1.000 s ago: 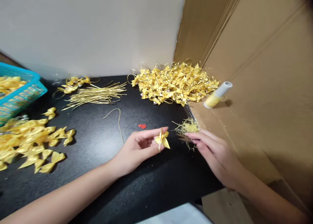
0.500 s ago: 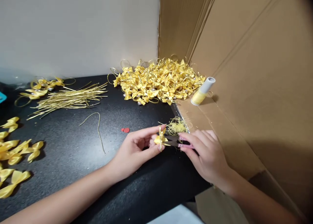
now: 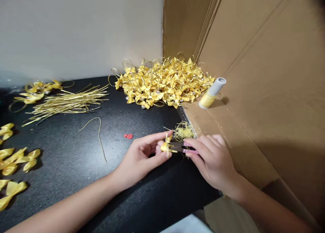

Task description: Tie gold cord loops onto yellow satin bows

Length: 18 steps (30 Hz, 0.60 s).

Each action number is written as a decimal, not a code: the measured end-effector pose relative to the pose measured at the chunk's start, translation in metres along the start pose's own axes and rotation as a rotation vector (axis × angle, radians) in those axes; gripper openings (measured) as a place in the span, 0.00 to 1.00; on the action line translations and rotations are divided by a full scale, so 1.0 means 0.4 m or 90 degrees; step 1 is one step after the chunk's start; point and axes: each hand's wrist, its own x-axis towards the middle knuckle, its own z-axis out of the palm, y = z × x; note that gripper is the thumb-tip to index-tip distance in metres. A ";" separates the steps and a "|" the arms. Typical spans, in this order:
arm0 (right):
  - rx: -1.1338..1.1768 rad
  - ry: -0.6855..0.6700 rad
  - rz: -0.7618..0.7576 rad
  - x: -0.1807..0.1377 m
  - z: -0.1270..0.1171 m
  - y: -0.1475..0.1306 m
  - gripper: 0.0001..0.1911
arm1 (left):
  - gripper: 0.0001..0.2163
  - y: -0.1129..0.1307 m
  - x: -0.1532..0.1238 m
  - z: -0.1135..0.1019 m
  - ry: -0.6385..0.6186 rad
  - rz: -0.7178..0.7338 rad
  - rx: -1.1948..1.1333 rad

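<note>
Between the thumb and fingers of my left hand (image 3: 144, 151) is a small yellow ribbon bow (image 3: 165, 147) with a gold cord around it. My right hand (image 3: 212, 158) grips a pair of thread snips (image 3: 190, 147) with pink handles. The dark blades point left and reach the bow's right side; they look nearly closed, and whether thread lies between them is too small to tell. Just beyond the snips lies a tangle of yellow thread scraps (image 3: 184, 130).
A big heap of finished-looking yellow bows (image 3: 162, 84) sits at the back. A thread spool (image 3: 212, 93) stands right of it on cardboard (image 3: 266, 90). Gold cords (image 3: 68, 101), loose bows (image 3: 15, 158), a single cord (image 3: 99, 134) and red discs (image 3: 129, 136) lie on the black table (image 3: 76, 168).
The snips' blades have come closer together at the bow as the fingers of my right hand squeezed. My left hand keeps holding the bow. The view has shifted slightly.
</note>
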 end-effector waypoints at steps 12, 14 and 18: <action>-0.053 -0.010 -0.008 -0.007 0.008 0.005 0.14 | 0.22 0.001 0.004 0.005 0.009 -0.018 0.025; -0.057 -0.012 -0.006 -0.009 0.009 0.006 0.13 | 0.22 0.001 0.004 0.005 0.011 -0.022 0.029; -0.043 -0.027 0.004 -0.011 0.010 0.007 0.13 | 0.22 0.001 0.009 0.007 0.006 -0.036 0.024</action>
